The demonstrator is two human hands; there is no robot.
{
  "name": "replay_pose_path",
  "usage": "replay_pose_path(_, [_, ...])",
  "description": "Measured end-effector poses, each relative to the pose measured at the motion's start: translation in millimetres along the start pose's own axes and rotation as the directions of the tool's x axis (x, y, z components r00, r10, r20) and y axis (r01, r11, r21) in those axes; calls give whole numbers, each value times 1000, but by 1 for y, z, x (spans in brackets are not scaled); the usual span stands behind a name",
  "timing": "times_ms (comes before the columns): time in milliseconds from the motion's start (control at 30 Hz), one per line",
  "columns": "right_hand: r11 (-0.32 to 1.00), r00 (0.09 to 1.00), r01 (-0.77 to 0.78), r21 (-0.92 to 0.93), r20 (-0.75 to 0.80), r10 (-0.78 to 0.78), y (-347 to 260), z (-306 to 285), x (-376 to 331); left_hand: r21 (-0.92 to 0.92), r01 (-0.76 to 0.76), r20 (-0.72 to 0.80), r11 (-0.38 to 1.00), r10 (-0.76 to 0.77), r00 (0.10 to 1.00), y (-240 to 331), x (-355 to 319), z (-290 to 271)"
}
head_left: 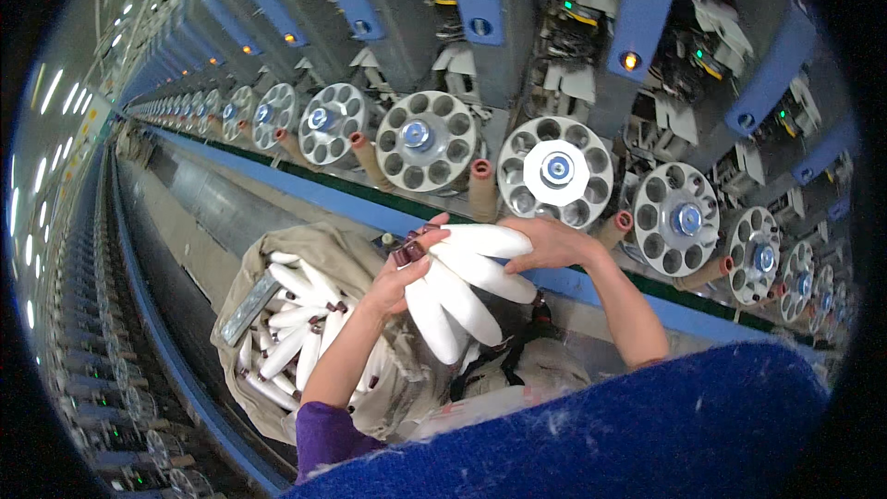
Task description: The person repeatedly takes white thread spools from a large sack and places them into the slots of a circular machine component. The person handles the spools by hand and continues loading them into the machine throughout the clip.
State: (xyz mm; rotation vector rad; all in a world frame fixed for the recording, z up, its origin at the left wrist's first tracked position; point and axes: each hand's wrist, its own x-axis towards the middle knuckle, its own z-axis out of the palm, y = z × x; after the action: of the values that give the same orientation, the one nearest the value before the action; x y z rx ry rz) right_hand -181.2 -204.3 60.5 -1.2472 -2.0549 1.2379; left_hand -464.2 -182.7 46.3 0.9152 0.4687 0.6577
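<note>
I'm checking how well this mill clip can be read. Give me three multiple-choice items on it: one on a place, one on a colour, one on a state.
1. Where does the bag of bobbins lie?
A. at the person's left
B. on top of the machine
C. behind the round wheels

2. What colour are the bobbins in the hands?
A. red
B. white
C. green

3. The left hand is
A. empty
B. flat on the rail
C. gripping bobbins

Answers: 1 A, it sits by the left forearm; 2 B, the yarn is white; 3 C, its fingers wrap the bundle, steadied by the right hand.
</note>
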Motion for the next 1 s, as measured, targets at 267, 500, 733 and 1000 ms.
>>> replay_pose_path(267, [992, 994, -42, 120, -100, 54, 77, -93, -56, 43, -94, 80, 995, 91, 993, -31, 92, 42])
replay_pose_path(500, [851, 854, 92, 518, -481, 200, 130, -117, -47, 27, -153, -33, 988, 154, 988, -33, 147, 73])
replay_pose_path(733, [968, 507, 234, 87, -861, -45, 186, -108, -7, 406, -166, -157, 899, 248, 956, -48, 190, 101])
replay_pose_path(1000, [50, 766, 605, 795, -598, 236, 201, -128, 5, 504, -214, -257, 837, 381, 888, -73, 246, 115])
